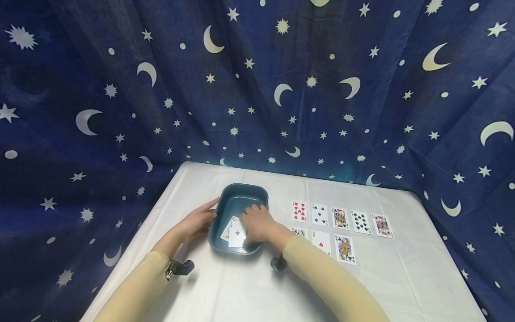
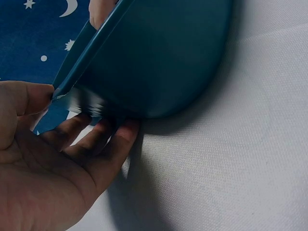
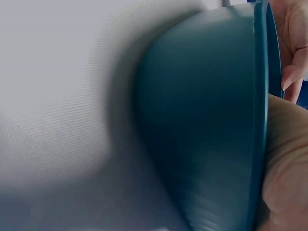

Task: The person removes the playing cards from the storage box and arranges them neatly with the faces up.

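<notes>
A dark teal plastic tub [image 1: 241,193] stands on the white-covered table. My left hand [image 1: 197,223] holds its left side, and in the left wrist view the thumb lies at the rim with the fingers [image 2: 126,132] against the outer wall. Inside the tub lie an ace of clubs [image 1: 237,237] and, partly beneath it, another playing card [image 1: 226,232]. My right hand [image 1: 258,222] reaches into the tub at the right, beside the ace and covering its right edge. Its fingertips are hidden; the right wrist view shows mostly the tub's outer wall [image 3: 202,106].
To the tub's right, face-up playing cards lie in two rows, among them a five of spades [image 1: 319,215], an ace of hearts [image 1: 321,243] and a queen of clubs [image 1: 345,249]. My right forearm partly covers the lower row. A dark blue star-and-moon curtain [image 1: 257,89] hangs behind the table.
</notes>
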Action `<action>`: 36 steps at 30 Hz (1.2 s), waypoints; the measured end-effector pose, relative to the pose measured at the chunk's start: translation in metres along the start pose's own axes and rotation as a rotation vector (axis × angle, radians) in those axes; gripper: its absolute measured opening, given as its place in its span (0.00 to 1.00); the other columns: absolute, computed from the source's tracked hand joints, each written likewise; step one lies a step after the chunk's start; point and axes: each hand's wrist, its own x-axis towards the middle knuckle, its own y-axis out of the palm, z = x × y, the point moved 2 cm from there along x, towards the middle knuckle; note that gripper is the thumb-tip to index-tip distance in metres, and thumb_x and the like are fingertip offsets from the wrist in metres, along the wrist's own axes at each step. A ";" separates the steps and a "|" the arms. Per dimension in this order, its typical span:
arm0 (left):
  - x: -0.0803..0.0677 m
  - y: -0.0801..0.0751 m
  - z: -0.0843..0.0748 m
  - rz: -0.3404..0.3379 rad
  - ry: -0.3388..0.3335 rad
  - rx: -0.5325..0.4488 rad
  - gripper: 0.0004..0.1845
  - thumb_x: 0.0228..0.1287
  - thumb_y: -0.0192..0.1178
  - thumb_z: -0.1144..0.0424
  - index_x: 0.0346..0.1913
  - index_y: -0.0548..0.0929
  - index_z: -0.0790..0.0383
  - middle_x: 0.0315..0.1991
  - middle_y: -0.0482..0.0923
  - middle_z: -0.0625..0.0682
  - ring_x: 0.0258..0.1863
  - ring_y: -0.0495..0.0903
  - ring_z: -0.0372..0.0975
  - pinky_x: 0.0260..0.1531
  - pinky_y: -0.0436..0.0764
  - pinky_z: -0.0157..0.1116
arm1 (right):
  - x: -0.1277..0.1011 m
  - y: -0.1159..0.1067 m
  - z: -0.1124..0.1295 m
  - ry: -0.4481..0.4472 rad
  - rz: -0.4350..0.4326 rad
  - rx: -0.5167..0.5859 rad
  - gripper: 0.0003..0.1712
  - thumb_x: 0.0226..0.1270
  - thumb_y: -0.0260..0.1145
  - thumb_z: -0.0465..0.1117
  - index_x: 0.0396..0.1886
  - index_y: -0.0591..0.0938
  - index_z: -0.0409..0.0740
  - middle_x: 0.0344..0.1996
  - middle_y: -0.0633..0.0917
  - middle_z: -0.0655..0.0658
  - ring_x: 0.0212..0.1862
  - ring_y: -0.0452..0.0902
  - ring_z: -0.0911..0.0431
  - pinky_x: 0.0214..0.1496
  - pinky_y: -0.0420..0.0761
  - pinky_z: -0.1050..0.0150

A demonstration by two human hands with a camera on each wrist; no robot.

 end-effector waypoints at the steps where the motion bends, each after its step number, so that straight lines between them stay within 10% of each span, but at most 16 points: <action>1: 0.000 0.000 0.000 0.000 0.000 0.001 0.35 0.76 0.49 0.64 0.82 0.57 0.41 0.79 0.56 0.65 0.72 0.63 0.64 0.66 0.67 0.64 | 0.000 0.000 0.000 -0.004 -0.002 -0.006 0.47 0.39 0.80 0.67 0.58 0.81 0.48 0.49 0.80 0.49 0.50 0.69 0.55 0.59 0.70 0.55; 23: -0.001 0.000 0.001 0.005 0.003 -0.007 0.35 0.76 0.49 0.64 0.82 0.58 0.41 0.79 0.56 0.64 0.73 0.63 0.63 0.66 0.68 0.64 | -0.005 -0.003 0.003 -0.023 -0.008 0.028 0.42 0.40 0.80 0.71 0.49 0.80 0.52 0.43 0.79 0.54 0.46 0.67 0.57 0.58 0.70 0.57; 36: 0.000 0.000 0.001 0.000 -0.001 -0.012 0.35 0.76 0.49 0.64 0.81 0.58 0.41 0.79 0.56 0.64 0.72 0.65 0.63 0.66 0.69 0.63 | 0.000 0.003 0.008 0.037 0.025 -0.030 0.59 0.34 0.78 0.78 0.61 0.77 0.44 0.53 0.80 0.46 0.56 0.72 0.51 0.70 0.68 0.48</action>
